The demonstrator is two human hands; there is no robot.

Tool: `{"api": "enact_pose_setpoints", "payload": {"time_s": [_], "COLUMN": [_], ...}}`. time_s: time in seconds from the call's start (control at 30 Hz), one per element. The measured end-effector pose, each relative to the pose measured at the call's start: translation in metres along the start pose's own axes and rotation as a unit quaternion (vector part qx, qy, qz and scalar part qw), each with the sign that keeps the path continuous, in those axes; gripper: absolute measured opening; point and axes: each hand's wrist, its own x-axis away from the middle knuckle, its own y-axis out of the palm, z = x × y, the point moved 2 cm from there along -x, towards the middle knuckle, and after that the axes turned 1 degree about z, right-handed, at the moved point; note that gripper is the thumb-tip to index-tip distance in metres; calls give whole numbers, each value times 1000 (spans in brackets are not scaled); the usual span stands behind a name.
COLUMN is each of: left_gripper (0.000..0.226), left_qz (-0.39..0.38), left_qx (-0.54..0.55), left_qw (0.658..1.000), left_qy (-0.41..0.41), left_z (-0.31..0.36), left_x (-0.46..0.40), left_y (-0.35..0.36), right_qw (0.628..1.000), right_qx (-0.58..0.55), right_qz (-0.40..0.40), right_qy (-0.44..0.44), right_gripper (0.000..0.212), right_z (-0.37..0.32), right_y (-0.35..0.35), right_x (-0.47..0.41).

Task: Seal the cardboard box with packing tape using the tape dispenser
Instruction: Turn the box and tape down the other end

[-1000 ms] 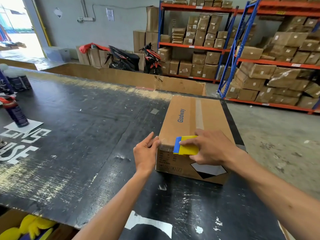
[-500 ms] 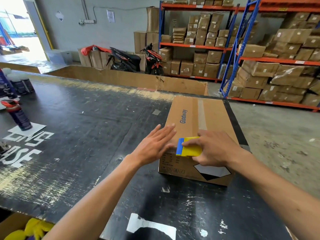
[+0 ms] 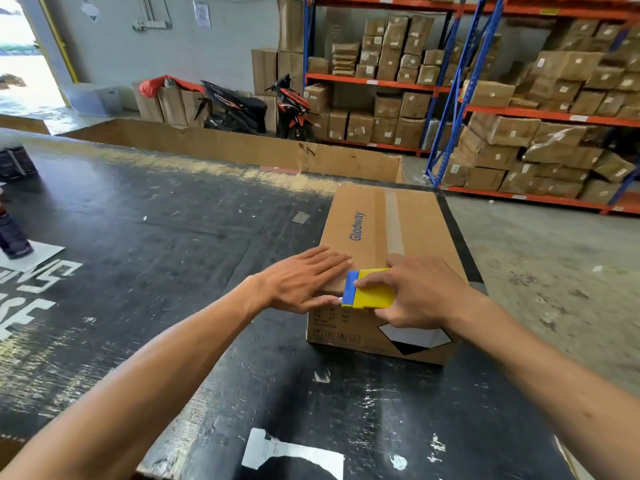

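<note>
Fingers of the right hand (image 3: 420,292) curl round a yellow and blue tape dispenser (image 3: 367,289), gripping it at the near top edge of the cardboard box (image 3: 388,233). The left hand (image 3: 301,284) lies flat with straight, released fingers on the box's top near its left corner, its thumb along the near face, fingertips just beside the dispenser's blue end.

The box stands near the right edge of the black, scuffed bench (image 3: 166,237); a strip of tape (image 3: 393,223) runs along its top seam toward the far end. To the left the bench stretches wide, and dark cans (image 3: 14,237) stand well apart at its left edge. Behind the bench runs a low cardboard wall (image 3: 242,150), then two scooters (image 3: 249,105) and blue and orange shelves (image 3: 460,81) stacked with cartons. Bare concrete floor (image 3: 554,271) lies to the right.
</note>
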Motion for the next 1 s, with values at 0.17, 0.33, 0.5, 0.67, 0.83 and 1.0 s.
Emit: {"api": "enact_pose_setpoints", "payload": {"time_s": [0.17,0.33,0.5,0.67,0.83,1.0], "left_gripper": [77,78,77,71,72,75], "left_qz": [-48,-41,-43,-47,-55,-51], "left_qx": [87,87,99,104,98,69], "left_qw": [995,995,994,993,993,996], "left_qy": [6,1,-11,-31,-29,-3], "left_z": [-1,1,1,2,3,6], "left_x": [-11,-11,-8,-6,-7,-10], "left_y": [16,13,15,12,10,4], "right_qw": [1000,1000,999,998,995,992], "right_qx": [2,14,33,37,72,114], "right_qz": [-3,-1,13,23,13,-44], "right_qy": [-9,-19,-32,-50,-61,-35], "right_gripper": [58,57,57,59,60,66], "right_z": [2,3,3,22,58,45], "right_y": [2,3,2,-1,7,6], "right_x": [-2,-1,2,25,52,43]}}
